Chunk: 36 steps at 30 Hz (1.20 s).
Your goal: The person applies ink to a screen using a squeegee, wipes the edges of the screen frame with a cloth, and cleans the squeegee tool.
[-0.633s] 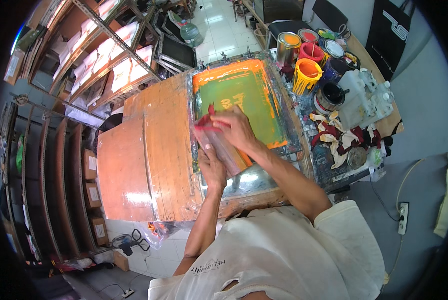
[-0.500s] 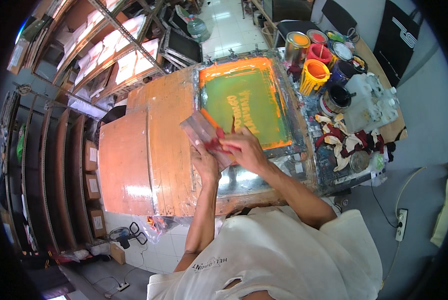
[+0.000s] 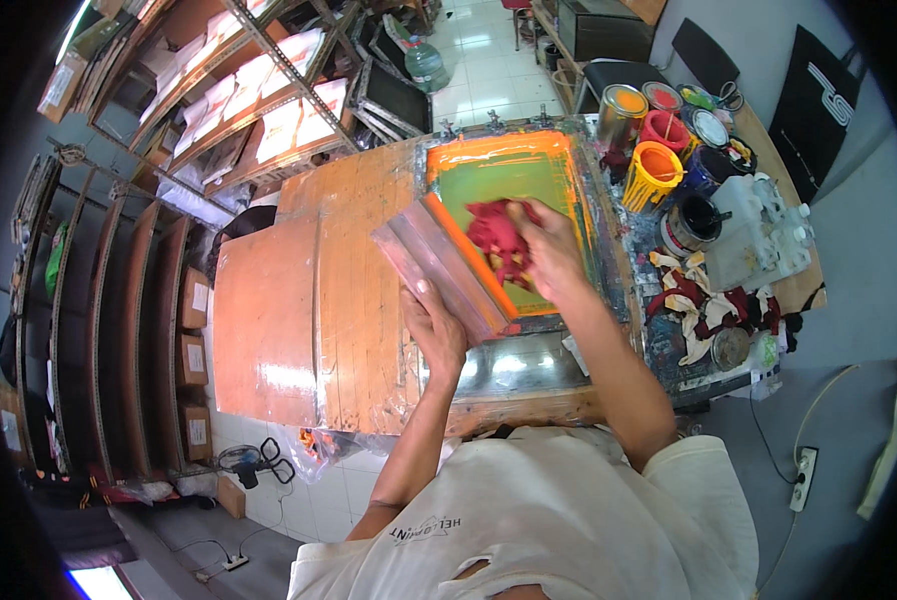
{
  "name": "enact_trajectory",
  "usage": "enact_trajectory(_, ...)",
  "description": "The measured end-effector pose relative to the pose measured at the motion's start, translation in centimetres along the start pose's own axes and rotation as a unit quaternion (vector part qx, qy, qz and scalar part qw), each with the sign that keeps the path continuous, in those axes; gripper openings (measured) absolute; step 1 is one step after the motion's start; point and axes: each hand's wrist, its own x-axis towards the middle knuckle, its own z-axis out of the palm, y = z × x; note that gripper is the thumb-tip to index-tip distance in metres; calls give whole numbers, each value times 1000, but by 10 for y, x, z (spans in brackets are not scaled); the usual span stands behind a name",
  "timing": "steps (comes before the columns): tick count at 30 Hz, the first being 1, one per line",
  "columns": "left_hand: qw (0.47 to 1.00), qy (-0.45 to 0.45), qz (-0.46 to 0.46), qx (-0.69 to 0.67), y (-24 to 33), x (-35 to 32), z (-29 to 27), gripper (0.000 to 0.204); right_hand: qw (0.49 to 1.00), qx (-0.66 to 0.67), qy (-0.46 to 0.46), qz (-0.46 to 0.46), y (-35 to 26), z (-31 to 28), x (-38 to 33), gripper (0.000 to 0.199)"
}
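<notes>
My left hand (image 3: 436, 325) grips the near end of a long squeegee (image 3: 438, 260) with an orange-stained blade edge, held tilted over the wooden table. My right hand (image 3: 546, 250) presses a red, ink-stained rag (image 3: 498, 238) against the squeegee's blade. Below them lies a printing screen (image 3: 503, 170) with green mesh and orange ink around its frame.
Several open ink cans (image 3: 653, 170) in orange, red and black stand to the right, beside a white jug (image 3: 758, 230) and stained rags (image 3: 703, 305). An orange wooden board (image 3: 268, 320) lies at the left. Shelving racks (image 3: 118, 270) line the left side.
The squeegee has been lifted and swung left, now held higher above the screen. My right hand with the rag has moved up along the blade.
</notes>
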Motion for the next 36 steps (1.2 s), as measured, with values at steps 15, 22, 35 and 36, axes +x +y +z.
enact_trajectory(15, 998, 2, -60, 25, -8, -18, 9, 31, 881, -471, -32, -11, 43, 33, 38, 33)
enact_trajectory(22, 998, -30, -52, -6, -24, -18, 18, 36, 854, -519, -14, -40, 48, 8, 39, 31)
enact_trajectory(35, 989, -69, 40, 122, 5, -4, 24, 36, 848, -427, 19, -312, 18, 10, 26, 29)
enact_trajectory(36, 988, -75, 25, 136, 0, -5, 22, 36, 829, -455, 14, -325, 27, 5, 28, 31)
